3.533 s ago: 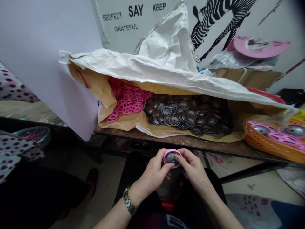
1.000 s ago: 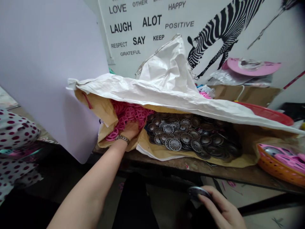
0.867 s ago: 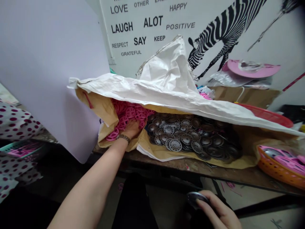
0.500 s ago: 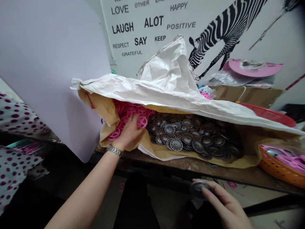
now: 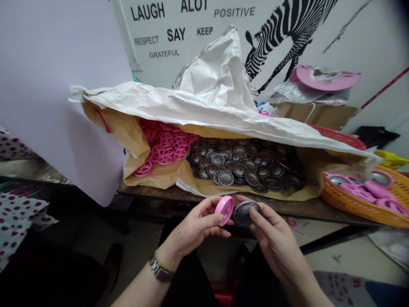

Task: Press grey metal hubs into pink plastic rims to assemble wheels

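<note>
In front of the bench, my left hand (image 5: 200, 224) pinches a pink plastic ring (image 5: 226, 209) with spokes, tilted on its edge. My right hand (image 5: 271, 228) grips a dark grey wheel disc (image 5: 243, 212) between thumb and fingers, close beside the ring; whether the two touch I cannot tell. Behind them an open paper-lined sack (image 5: 159, 181) lies on the bench. At its left is a pile of pink rings (image 5: 166, 147), and a larger heap of grey wheel discs (image 5: 236, 164) fills the middle.
An orange basket (image 5: 396, 183) with pink and grey parts stands at the right end of the bench (image 5: 153, 195). A large pale panel (image 5: 64, 85) leans at the left. Behind the sack are a red tray (image 5: 338, 137) and a cardboard box (image 5: 319, 114).
My left hand has come out of the pink pile with a ring and moved down and right to meet my right hand. My right hand has raised the grey disc. The view has shifted.
</note>
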`<state>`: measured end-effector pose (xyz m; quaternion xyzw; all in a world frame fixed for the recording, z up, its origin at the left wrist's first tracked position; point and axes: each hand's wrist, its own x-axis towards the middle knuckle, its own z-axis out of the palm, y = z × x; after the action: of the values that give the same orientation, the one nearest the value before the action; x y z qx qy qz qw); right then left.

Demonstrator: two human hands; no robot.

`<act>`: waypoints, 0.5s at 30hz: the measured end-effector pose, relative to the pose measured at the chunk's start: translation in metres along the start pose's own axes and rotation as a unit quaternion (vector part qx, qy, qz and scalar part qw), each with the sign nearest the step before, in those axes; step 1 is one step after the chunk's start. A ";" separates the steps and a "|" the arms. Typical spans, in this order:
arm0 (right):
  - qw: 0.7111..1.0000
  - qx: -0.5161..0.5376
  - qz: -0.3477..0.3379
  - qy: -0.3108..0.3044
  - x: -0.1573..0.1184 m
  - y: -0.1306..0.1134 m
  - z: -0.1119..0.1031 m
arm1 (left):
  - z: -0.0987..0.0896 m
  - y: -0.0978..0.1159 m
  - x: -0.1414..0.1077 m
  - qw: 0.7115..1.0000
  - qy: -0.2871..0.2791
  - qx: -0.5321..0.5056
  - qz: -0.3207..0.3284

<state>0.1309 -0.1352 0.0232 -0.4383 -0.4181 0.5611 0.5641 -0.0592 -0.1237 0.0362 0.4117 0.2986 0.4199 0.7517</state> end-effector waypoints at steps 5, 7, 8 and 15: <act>0.996 -0.069 -0.056 0.017 -0.002 0.016 -0.003 | 0.009 -0.024 0.000 0.997 -0.023 -0.069 -0.025; 0.994 -0.085 -0.067 0.020 -0.004 0.021 -0.004 | 0.011 -0.030 -0.001 0.996 -0.026 -0.079 -0.031; 0.993 -0.091 -0.067 0.019 -0.005 0.022 -0.004 | 0.011 -0.032 -0.001 0.996 -0.026 -0.082 -0.033; 0.996 -0.084 -0.013 -0.006 -0.010 0.022 -0.003 | 0.009 -0.042 -0.001 0.999 -0.015 -0.039 -0.031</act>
<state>0.1277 -0.1458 0.0011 -0.4750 -0.4732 0.5190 0.5301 -0.0364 -0.1404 0.0037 0.3787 0.2835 0.4013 0.7843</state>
